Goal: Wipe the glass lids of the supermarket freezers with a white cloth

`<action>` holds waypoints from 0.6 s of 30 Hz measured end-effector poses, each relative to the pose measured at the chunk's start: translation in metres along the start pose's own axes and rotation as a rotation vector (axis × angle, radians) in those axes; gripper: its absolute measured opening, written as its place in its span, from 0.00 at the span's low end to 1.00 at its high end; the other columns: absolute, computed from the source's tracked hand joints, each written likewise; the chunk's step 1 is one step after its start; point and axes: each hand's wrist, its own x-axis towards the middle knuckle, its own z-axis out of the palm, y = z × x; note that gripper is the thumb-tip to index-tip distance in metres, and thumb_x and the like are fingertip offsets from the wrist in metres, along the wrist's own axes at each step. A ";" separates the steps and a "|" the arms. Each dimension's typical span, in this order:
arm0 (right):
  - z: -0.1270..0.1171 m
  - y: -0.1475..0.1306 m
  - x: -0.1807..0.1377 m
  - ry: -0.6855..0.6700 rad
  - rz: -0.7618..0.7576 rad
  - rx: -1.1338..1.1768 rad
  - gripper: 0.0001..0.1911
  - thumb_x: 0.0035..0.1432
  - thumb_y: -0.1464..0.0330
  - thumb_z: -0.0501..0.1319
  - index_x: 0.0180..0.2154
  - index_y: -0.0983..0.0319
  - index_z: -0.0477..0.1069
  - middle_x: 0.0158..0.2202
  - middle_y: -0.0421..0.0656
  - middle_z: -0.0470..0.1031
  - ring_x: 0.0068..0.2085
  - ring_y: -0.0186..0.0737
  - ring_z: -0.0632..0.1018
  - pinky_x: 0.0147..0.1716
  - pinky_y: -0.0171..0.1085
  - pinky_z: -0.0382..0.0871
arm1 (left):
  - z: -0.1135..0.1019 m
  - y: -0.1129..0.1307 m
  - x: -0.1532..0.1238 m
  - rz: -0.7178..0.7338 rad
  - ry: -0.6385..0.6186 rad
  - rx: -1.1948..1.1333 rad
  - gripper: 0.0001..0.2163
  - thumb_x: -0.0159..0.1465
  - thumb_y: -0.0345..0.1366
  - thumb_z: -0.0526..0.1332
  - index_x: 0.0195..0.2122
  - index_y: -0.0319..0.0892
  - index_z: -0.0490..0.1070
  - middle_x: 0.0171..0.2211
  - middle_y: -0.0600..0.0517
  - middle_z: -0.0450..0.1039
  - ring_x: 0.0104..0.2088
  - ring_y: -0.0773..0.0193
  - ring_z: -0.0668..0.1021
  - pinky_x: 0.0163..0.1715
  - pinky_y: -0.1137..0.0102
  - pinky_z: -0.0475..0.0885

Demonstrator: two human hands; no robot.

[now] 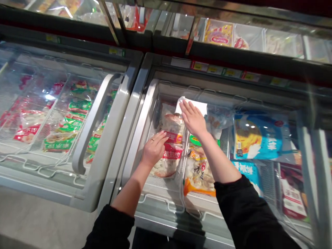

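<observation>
Right hand flat, fingers barely parted, over a white cloth toward the freezer's far left corner, left hand loosely open, apparently gripping nothing, nearer the front edge: wiping seems under way, how much remains I cannot tell.

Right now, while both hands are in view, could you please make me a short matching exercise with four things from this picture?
Column one
1. White sheet
2. Left hand
3. Large blue bag
4. Left-side freezer handle

Column two
A. Curved and pale grey
B. At the right of the picture
C. Under the right hand
D. Bare, over the red-labelled bags

Right pairs: 1-C, 2-D, 3-B, 4-A.
</observation>
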 end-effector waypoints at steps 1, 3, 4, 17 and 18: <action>-0.001 0.009 -0.006 0.019 0.052 -0.002 0.32 0.79 0.61 0.41 0.78 0.56 0.51 0.80 0.40 0.49 0.80 0.47 0.53 0.77 0.55 0.52 | 0.000 0.000 0.000 -0.011 -0.010 -0.001 0.19 0.70 0.21 0.54 0.54 0.40 0.81 0.57 0.43 0.83 0.63 0.55 0.81 0.63 0.57 0.80; 0.002 0.014 -0.033 0.050 0.122 -0.008 0.33 0.79 0.59 0.41 0.79 0.57 0.49 0.81 0.41 0.49 0.80 0.49 0.53 0.76 0.57 0.53 | 0.001 0.000 0.000 -0.034 -0.023 -0.006 0.19 0.70 0.21 0.54 0.53 0.41 0.81 0.57 0.44 0.83 0.62 0.55 0.81 0.63 0.56 0.80; 0.005 0.009 -0.050 0.059 0.134 -0.013 0.33 0.79 0.59 0.41 0.79 0.57 0.49 0.81 0.42 0.49 0.80 0.50 0.53 0.76 0.57 0.54 | 0.001 0.000 0.000 -0.040 -0.024 -0.008 0.20 0.69 0.21 0.54 0.53 0.41 0.81 0.56 0.44 0.83 0.62 0.55 0.82 0.63 0.56 0.81; 0.011 -0.006 -0.054 0.041 0.046 0.000 0.32 0.79 0.60 0.43 0.79 0.56 0.50 0.81 0.39 0.49 0.80 0.48 0.52 0.78 0.55 0.51 | 0.001 0.001 -0.001 0.010 0.029 0.021 0.17 0.69 0.21 0.54 0.47 0.42 0.82 0.53 0.45 0.85 0.61 0.56 0.83 0.61 0.58 0.81; 0.013 -0.008 -0.058 0.062 0.084 0.011 0.33 0.79 0.59 0.42 0.79 0.57 0.50 0.81 0.40 0.48 0.80 0.49 0.52 0.77 0.56 0.51 | 0.002 0.000 -0.001 0.000 0.026 0.016 0.17 0.69 0.21 0.55 0.47 0.42 0.82 0.53 0.46 0.85 0.60 0.56 0.83 0.61 0.57 0.81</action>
